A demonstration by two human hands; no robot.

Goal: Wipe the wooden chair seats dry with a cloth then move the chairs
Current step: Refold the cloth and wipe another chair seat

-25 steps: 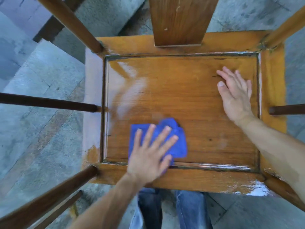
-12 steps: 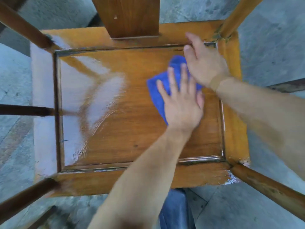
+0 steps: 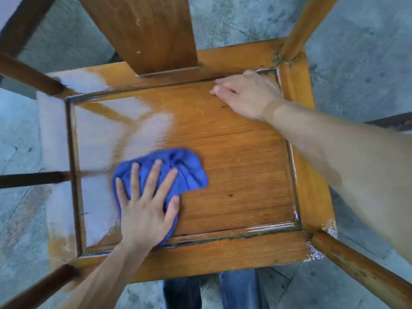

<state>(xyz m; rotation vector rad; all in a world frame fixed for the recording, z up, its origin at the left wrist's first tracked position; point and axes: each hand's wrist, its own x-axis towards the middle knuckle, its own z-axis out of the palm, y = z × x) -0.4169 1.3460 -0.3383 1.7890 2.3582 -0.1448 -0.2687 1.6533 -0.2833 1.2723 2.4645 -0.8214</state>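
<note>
Head view: a wooden chair seat (image 3: 234,157) is being wiped with a blue cloth (image 3: 178,168), which is being pressed flat against the near-left part of the panel by the left hand (image 3: 145,210), its fingers spread wide over the fabric. The right hand (image 3: 247,94) is being rested, loosely curled and holding nothing, at the far right corner of the panel, where the chair is probably being steadied. A pale wet sheen (image 3: 98,152) is being shown over the left side of the seat and its frame, just beside the cloth, while the right half is looking dry. For a good result, the cloth is best being kept flat under the whole palm and drawn in overlapping strokes toward the wet side, the grooves along the panel edge (image 3: 223,235) being traced too, since water is likely being held there.
</note>
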